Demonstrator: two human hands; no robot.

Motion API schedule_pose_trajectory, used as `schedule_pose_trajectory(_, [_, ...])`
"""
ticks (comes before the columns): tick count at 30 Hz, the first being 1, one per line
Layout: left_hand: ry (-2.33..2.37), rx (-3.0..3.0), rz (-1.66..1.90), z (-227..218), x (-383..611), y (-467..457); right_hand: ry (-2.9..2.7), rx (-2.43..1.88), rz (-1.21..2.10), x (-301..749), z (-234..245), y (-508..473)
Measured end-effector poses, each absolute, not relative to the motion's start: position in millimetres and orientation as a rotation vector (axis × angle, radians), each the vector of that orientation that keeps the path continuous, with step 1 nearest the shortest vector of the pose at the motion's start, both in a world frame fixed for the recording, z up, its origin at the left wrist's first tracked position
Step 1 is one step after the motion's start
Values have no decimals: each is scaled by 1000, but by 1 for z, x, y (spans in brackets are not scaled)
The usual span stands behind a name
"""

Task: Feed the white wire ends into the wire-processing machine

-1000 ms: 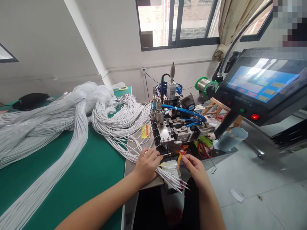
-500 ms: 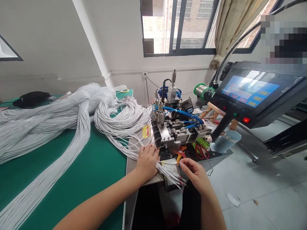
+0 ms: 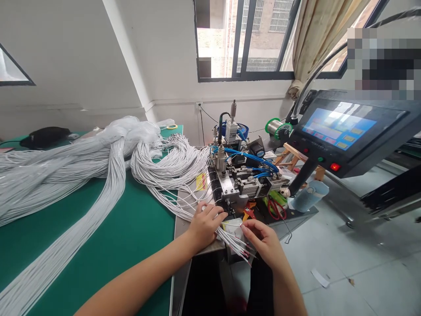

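Observation:
My left hand (image 3: 204, 225) grips a bunch of thin white wires (image 3: 234, 242) at the bench's front edge; their stripped reddish ends fan out to the right. My right hand (image 3: 263, 239) pinches a single wire end from that bunch between thumb and forefinger. Both hands sit just in front of a small pneumatic wire machine (image 3: 241, 180) with blue air hoses. The wires trail back into a large white loop of wires (image 3: 167, 169) on the green mat (image 3: 131, 237).
Thick white wire bundles (image 3: 49, 175) cover the left of the mat. A touch-screen control panel (image 3: 342, 131) stands at right on an arm. Red-handled scissors (image 3: 276, 208), orange pliers (image 3: 248, 211), a blue roll (image 3: 309, 195) and a wire spool (image 3: 278, 127) surround the machine.
My right hand has drawn left toward the wire ends and now pinches one. My left hand stayed on the bunch, fingers shifting slightly. The view tilted up a little.

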State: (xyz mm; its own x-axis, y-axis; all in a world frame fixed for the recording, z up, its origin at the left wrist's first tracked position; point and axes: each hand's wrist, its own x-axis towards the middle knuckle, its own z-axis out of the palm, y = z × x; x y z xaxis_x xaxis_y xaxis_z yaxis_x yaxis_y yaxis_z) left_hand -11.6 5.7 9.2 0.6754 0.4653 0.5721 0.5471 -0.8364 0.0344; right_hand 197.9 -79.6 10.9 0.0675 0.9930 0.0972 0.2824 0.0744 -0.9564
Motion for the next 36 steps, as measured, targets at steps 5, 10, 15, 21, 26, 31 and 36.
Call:
schedule_pose_trajectory(5, [-791, -2737, -883, 9, -11, 7, -1382, -1371, 898, 196, 7, -76])
schedule_pose_trajectory(10, [-733, -2751, -935, 8, -12, 8, -1329, -1369, 911, 193, 4, -72])
schedule_pose_trajectory(15, [-737, -2793, -888, 6, -12, 9, -1296, -1383, 915, 191, 4, -71])
schedule_pose_trajectory(21, [-713, -2798, -937, 7, -13, 9, -1279, -1380, 911, 192, 1, -70])
schedule_pose_trajectory(26, [-721, -2820, -926, 10, -12, 8, -1285, -1378, 906, 193, 0, -70])
schedule_pose_trajectory(31, [-723, -2844, -888, 10, -11, 9, -1288, -1384, 912, 192, 0, -70])
schedule_pose_trajectory(36, [-729, -2879, -852, 8, -11, 11, -1295, -1383, 916, 192, 0, -70])
